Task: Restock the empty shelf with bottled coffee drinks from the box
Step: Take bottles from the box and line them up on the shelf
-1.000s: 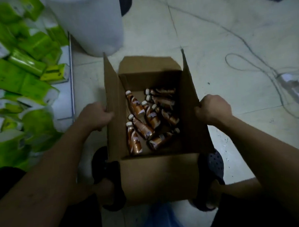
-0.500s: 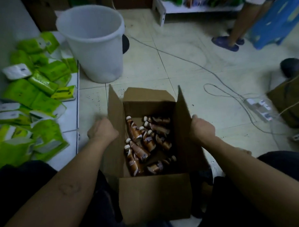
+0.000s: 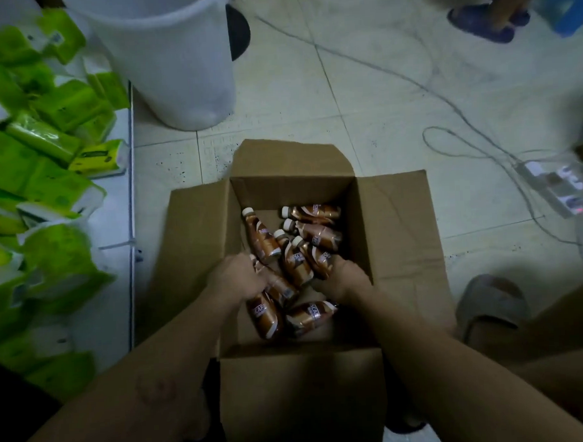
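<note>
An open cardboard box [image 3: 300,387] stands on the tiled floor in front of me, its side flaps folded flat outward. Several brown coffee bottles [image 3: 262,238] with white caps lie jumbled inside. Both my hands are down in the box. My left hand [image 3: 235,276] curls over the neck end of one lying bottle [image 3: 281,289]. My right hand [image 3: 344,278] closes on the base of another bottle [image 3: 313,255]. Two more bottles [image 3: 309,315] lie between my forearms. My fingertips are hidden under the hands.
A white low shelf [image 3: 129,201] on the left holds several green packs [image 3: 47,164]. A white bucket [image 3: 169,59] stands behind the box. Cables and a power strip [image 3: 556,189] lie at right, a grey sandal [image 3: 491,305] nearer. Another person's feet [image 3: 482,22] stand at top right.
My hands let go of the box's side flaps, which now lie flat outward, and moved down into the box onto the bottles. The view tilted down again.
</note>
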The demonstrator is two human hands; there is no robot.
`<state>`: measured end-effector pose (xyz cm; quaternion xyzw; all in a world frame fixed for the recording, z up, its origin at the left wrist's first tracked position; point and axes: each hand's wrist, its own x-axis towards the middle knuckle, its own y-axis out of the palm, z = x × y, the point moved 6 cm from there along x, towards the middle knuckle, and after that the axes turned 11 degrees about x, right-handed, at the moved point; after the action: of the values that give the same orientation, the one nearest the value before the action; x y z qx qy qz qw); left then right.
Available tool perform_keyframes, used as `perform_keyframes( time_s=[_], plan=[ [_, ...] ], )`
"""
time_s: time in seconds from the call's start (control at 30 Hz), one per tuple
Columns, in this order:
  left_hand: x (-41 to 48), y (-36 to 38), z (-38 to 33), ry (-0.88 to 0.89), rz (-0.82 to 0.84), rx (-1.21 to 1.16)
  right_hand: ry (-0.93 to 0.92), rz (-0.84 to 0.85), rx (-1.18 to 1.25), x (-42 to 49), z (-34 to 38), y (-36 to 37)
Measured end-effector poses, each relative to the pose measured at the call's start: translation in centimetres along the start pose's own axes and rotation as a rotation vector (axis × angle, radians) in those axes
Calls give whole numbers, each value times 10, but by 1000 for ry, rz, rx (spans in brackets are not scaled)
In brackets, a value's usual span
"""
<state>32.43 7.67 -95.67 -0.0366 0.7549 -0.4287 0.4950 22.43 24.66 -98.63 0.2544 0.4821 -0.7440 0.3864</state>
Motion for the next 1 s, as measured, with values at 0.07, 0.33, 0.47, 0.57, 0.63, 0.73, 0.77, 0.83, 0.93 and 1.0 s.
perform_keyframes(
  time_s=[0.07, 0.33, 0.47, 0.57, 0.63, 0.73, 0.77, 0.83, 0.93, 1.0],
  plan=[
    [18, 25, 1, -71, 52, -87, 61, 57, 194, 12, -10, 27],
    [74, 152, 16, -535, 203, -615, 649, 27, 879, 78, -91, 111],
    [88, 170, 31, -605, 159, -680, 631, -68, 1033, 100, -101, 127],
    [87, 172, 35, -623, 120, -714, 650, -113, 1103, 98, -98, 131],
    [79, 165, 34, -594, 104, -723, 656, -174, 1124, 88, -99, 125],
    [58, 137, 30, -500, 36, -681, 612, -240, 1027, 63, -90, 107],
    [49, 124, 28, -459, 5, -694, 564, -256, 1006, 53, -83, 98],
    [26, 93, 23, -356, -59, -737, 409, -256, 978, 28, -62, 77],
    [-29, 36, 16, -166, -139, -714, 189, -241, 975, -25, -28, 44],
    [-76, -7, 13, -50, -236, -674, 62, -214, 1005, -61, -4, 20]
  ],
)
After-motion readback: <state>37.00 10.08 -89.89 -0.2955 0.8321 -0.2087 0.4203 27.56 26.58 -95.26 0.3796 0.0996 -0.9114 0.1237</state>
